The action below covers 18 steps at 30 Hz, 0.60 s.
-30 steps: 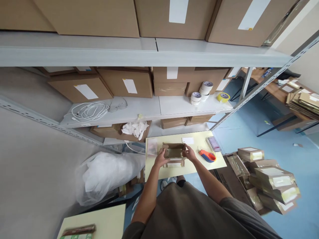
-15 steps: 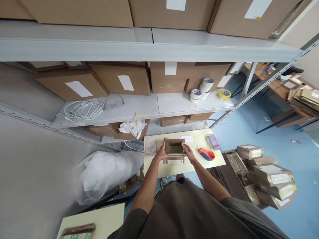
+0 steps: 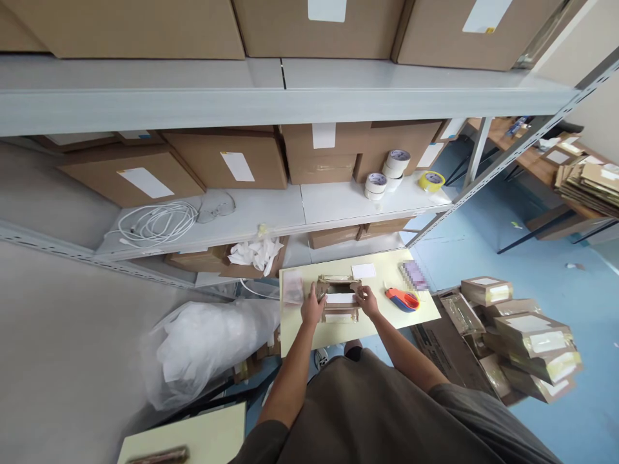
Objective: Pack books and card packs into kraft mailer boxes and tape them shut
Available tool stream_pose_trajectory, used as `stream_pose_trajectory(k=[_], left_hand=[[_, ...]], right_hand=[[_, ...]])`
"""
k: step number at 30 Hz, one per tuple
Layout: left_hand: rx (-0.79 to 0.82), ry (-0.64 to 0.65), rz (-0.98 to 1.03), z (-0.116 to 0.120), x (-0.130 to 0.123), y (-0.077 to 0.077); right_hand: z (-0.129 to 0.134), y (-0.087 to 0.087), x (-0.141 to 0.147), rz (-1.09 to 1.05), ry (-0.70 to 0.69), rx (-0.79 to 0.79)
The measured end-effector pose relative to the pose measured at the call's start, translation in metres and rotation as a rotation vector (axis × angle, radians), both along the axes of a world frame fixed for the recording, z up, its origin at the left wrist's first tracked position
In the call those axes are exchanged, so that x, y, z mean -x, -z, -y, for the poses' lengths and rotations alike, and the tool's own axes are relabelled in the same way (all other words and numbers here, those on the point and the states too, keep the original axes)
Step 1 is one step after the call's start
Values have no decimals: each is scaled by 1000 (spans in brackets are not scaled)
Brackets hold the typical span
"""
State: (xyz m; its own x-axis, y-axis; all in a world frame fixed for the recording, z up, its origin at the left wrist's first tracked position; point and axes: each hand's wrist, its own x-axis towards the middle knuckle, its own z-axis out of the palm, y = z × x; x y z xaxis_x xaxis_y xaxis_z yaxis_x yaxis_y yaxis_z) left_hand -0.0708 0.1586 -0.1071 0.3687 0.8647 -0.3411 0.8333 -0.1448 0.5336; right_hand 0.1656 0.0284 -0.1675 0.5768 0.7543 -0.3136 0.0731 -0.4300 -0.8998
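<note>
A small cardboard box (image 3: 340,308) with taped edges, its top open, is on the pale yellow table in front of me. A white label shows on its side towards me. My left hand (image 3: 313,305) grips the box's left end, with the thumb near the upper edge. At the right end my right hand (image 3: 367,301) has its fingers closed on the edge of the cardboard. To the right of the box lies an orange and blue tape dispenser (image 3: 403,299). A white paper slip (image 3: 363,270) lies just beyond the box.
The table (image 3: 300,335) stands against a grey shelf unit holding cartons, tape rolls (image 3: 376,186) and a coiled white cable (image 3: 159,222). Packed boxes (image 3: 532,335) are heaped on the floor at right. A bulky plastic bag (image 3: 203,348) is at left.
The box has been tilted, so its white label and taped far edge now show more and its inside shows less. Both hands have shifted with it. The view has turned slightly.
</note>
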Motion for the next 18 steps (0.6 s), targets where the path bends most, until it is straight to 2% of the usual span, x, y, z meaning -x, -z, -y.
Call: stream_pose_trajectory(k=[2, 4, 7, 9, 14, 18], left_hand=[[-83, -16, -17, 4, -1, -5], [-136, 48, -11, 3, -1, -12], [-130, 148, 26, -3, 1, -21], [-109, 148, 55, -6, 3, -23], [10, 141, 75, -3, 8, -12], [131, 119, 217, 7, 7, -1]], right_hand=[[-3, 1, 7, 183, 12, 77], [-4, -2, 11, 308, -25, 97], [-1, -9, 16, 399, -103, 70], [3, -12, 19, 424, -122, 56], [6, -10, 25, 447, -138, 49], [1, -11, 17, 416, -234, 127]])
